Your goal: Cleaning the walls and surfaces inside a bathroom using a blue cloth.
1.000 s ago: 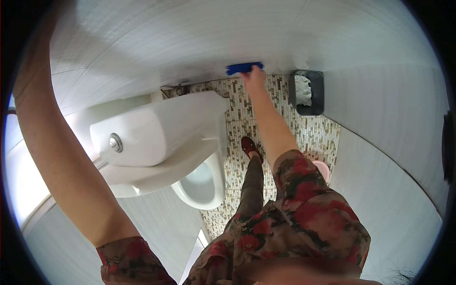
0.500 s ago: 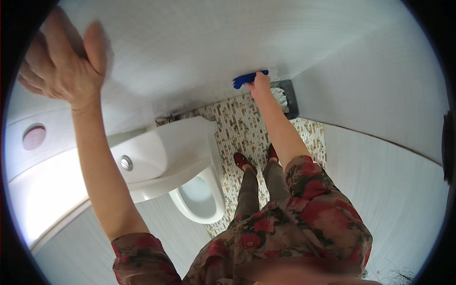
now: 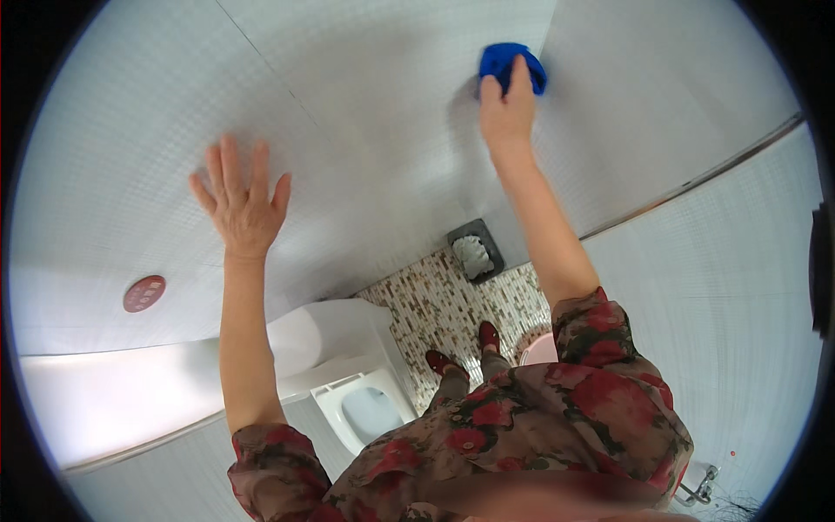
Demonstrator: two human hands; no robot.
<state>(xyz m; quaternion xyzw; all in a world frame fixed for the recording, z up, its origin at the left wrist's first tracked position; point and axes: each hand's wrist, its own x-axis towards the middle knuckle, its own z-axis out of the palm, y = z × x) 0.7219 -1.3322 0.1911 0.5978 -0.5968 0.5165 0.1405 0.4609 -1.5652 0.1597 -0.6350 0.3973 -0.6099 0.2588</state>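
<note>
My right hand presses a blue cloth against the light wall, close to the corner where two walls meet. Its fingers lie over the folded cloth. Further left, my left hand rests against the same wall with its fingers spread and nothing in it. A round reddish sticker is on the wall below and to the left of that hand.
A white toilet with its bowl uncovered stands low at the left, beside a bright window. A dark bin with a pale liner sits in the floor corner. Part of a pink basin shows by my feet on the mosaic floor.
My right hand has carried the blue cloth from low on the wall near the bin up to the corner. My left hand appears lower and further right in view, which has shifted.
</note>
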